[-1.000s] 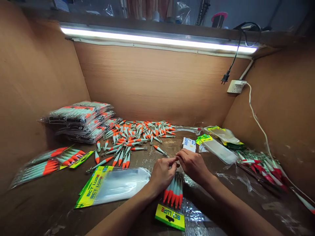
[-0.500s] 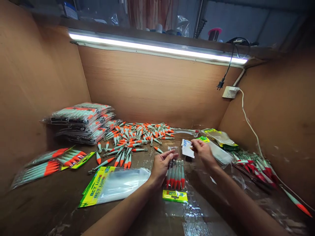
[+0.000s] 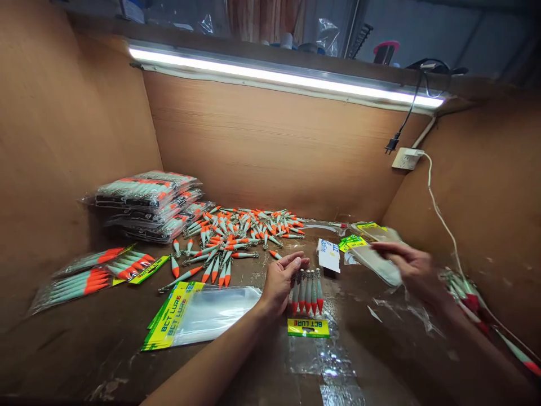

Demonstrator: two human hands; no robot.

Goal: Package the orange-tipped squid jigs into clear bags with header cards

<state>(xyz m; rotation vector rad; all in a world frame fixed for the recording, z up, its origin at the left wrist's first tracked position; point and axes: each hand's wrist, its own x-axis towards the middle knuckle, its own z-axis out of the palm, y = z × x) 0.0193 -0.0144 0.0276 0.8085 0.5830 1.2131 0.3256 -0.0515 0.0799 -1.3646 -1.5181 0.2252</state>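
Note:
My left hand is closed on the far end of a clear packet of squid lures, thumb against fingers. Several pale lures with red tips lie side by side in it, and its yellow-green BCT LURE header faces my body. My right hand is off to the right, smeared by motion, above the edge of a stack of clear header bags; whether its fingers hold anything is unclear. Between the hands and farther back stands a white card with blue handwriting.
Loose orange-tipped lures are heaped at the back. Filled packs are stacked at the left, with filled packets in front. Flat bags lie beside my left forearm. More lures and a white cord are on the right.
My right hand has moved right, away from the white card and the packet. My left hand stays at the packet's far end. The whole view has shifted slightly.

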